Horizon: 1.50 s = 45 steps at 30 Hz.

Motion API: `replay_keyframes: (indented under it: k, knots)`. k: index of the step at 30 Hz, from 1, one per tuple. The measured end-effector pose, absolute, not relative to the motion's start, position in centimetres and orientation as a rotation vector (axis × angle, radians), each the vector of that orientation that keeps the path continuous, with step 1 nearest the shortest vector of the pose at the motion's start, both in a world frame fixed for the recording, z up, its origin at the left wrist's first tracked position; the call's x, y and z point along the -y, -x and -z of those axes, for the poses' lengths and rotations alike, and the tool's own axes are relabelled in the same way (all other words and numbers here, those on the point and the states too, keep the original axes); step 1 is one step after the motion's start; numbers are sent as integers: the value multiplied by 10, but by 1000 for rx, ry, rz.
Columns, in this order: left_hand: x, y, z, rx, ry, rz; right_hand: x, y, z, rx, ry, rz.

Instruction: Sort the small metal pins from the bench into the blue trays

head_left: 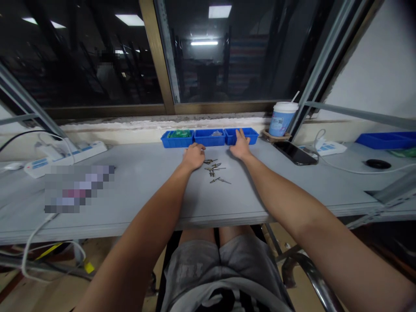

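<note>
Grey worktop (143,190) before me, three blue bins (209,141) along its back, my right grip (240,145) loosely spread over the rightmost bin (254,138), my left grip (194,157) half-curled, whether either holds anything I cannot tell, slim metal pins (215,168) scattered on the worktop beside my left

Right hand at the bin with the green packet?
No: the right hand is at the right bin of the row of three, while the green packet lies in the left bin.
</note>
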<state>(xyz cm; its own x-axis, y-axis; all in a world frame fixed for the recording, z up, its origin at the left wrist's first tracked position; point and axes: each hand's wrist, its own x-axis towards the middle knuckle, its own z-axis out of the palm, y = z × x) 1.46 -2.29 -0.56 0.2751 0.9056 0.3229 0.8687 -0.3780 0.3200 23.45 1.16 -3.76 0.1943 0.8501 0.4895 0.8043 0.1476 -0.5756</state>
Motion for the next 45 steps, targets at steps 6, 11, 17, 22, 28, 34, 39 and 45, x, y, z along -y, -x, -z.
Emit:
replay_keyframes:
  k: [6,11,17,22,28,34,39,45]
  knots:
    - [22,-15,7,-1737,-2465,-672,7,-216,21,1784,1460,-170]
    - [20,-15,10,-1737,-2483,-663,14,-195,24,2151,1360,-282]
    - [22,-19,11,-1723,-2511,-615,11,-187,29,2175,1306,-308]
    - [24,-19,10,-1726,-2500,-601,15,-189,27,2166,1233,-445]
    - [25,-19,9,-1707,-2499,-621,17,-191,27,2169,1245,-521]
    - [28,-21,7,-1560,-2529,-714,19,-188,24,2081,1358,-368]
    - [33,-23,2,-1320,-2527,-898,19,-186,20,1959,1343,-281]
    - [33,-23,-1,-1278,-2478,-1021,24,-183,14,1881,1304,-349]
